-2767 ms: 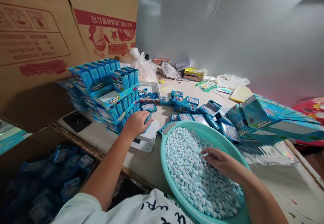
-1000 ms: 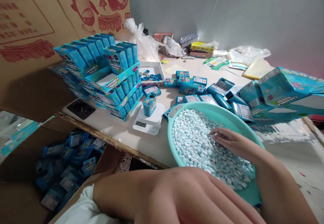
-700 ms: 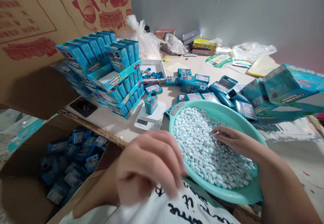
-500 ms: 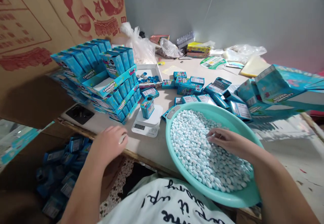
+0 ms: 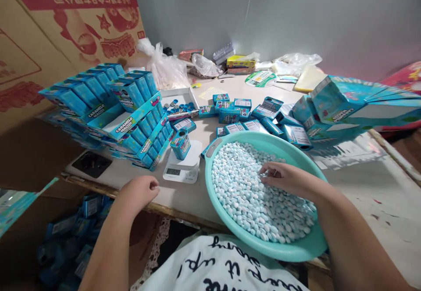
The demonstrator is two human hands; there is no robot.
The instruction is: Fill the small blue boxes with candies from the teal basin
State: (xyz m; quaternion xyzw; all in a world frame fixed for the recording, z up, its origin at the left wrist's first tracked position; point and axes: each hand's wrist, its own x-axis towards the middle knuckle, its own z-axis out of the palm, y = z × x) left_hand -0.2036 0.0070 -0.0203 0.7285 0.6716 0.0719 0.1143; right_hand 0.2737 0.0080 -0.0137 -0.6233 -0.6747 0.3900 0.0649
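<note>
My right hand is over the teal plastic basin, fingers curled into the small white and pale-blue candies. Some candies show between its thumb and fingertips. My left hand rests near the table's front edge with its fingers curled in and nothing visible in them. Between the hands stands a white digital scale. On its pan is a small blue candy box, upright, with a round opening at the top. The scale's reading is too small to make out.
Stacked blue display trays of boxes stand at left. Loose blue boxes lie behind the basin, and a white tray holds blue caps. More display boxes are at right. A carton of boxes sits below left.
The camera view has shifted, so the scene sits further left. My right hand's fingers have drawn in closer together among the candies. My left hand is lower, with its fingers more curled.
</note>
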